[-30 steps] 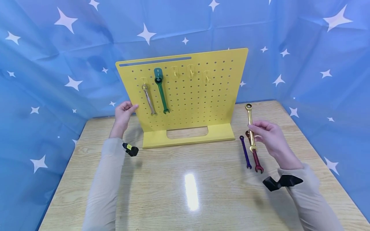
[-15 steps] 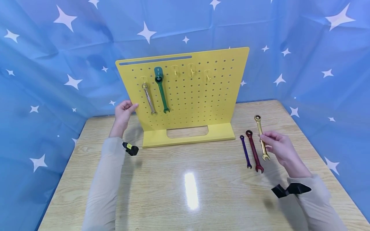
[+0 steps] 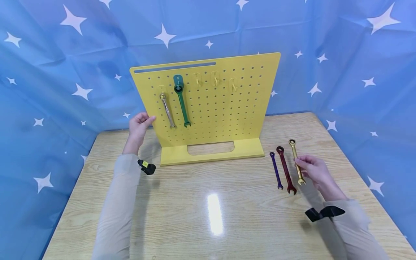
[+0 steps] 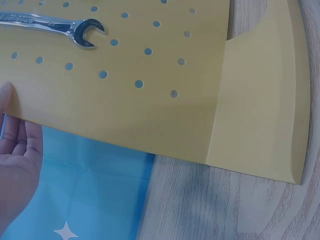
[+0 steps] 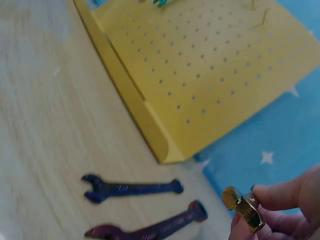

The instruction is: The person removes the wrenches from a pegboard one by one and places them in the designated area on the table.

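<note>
At the right of the head view, my right hand [image 3: 316, 173] pinches a gold wrench [image 3: 296, 161] by its shank, thumb against fingers. In the right wrist view that gold wrench [image 5: 243, 207] appears end-on. Left of it a red wrench [image 3: 286, 169] and a smaller purple wrench [image 3: 276, 170] lie on the table. My left hand [image 3: 138, 127] grips the left edge of the yellow pegboard [image 3: 221, 119], thumb on the front face and fingers behind. On the board hang a silver wrench [image 3: 167, 111] and a green wrench [image 3: 182, 104].
To the right of the green wrench, several yellow hooks such as this hook [image 3: 233, 85] stick out with nothing on them. The pegboard's base [image 3: 175, 159] rests on the wooden table [image 3: 182, 209]. Behind stands a blue star-patterned cloth [image 3: 208, 21].
My right hand has moved right and toward me with the gold wrench, from above the red wrench to its right side. The left hand stays on the board.
</note>
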Demonstrator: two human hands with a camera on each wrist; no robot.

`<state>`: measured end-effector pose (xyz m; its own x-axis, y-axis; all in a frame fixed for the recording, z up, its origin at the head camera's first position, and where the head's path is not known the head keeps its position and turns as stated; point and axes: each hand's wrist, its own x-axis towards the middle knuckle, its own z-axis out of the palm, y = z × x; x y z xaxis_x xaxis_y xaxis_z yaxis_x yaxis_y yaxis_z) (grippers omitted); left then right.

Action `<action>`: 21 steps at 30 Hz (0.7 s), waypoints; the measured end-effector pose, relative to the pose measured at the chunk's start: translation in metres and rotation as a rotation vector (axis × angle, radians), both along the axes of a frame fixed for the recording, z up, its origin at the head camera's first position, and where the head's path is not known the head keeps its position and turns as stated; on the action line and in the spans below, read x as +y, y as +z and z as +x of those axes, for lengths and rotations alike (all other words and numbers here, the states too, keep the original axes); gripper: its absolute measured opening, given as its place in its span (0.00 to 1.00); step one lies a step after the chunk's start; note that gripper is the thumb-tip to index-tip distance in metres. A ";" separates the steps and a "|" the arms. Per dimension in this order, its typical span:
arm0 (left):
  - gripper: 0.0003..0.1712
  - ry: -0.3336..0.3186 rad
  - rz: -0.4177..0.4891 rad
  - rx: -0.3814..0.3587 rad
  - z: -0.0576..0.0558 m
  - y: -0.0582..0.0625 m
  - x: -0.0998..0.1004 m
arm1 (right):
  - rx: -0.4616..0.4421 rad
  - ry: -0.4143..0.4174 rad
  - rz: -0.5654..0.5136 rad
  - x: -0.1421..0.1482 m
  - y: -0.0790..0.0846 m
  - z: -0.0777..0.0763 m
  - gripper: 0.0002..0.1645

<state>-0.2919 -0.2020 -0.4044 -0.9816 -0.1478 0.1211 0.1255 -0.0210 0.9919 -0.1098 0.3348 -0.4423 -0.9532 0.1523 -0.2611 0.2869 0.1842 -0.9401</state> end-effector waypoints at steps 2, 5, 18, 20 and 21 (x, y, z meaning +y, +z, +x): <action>0.12 0.001 0.000 -0.001 0.000 0.000 0.000 | -0.011 -0.008 0.016 0.003 -0.005 -0.001 0.08; 0.12 0.007 -0.007 -0.003 0.000 0.000 0.000 | -0.021 -0.012 0.050 0.006 -0.012 -0.002 0.10; 0.12 0.002 0.009 -0.010 -0.001 -0.001 -0.001 | -0.083 -0.024 0.179 0.015 -0.029 -0.007 0.07; 0.12 0.003 0.013 -0.011 -0.001 0.000 -0.001 | -0.092 -0.018 0.223 0.015 -0.031 -0.007 0.09; 0.12 0.004 0.014 -0.013 -0.002 0.000 -0.001 | -0.100 -0.015 0.249 0.015 -0.031 -0.007 0.11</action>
<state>-0.2934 -0.2026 -0.4049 -0.9825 -0.1531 0.1058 0.1123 -0.0342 0.9931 -0.1172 0.3496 -0.4736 -0.9217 0.2379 -0.3065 0.3806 0.4012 -0.8332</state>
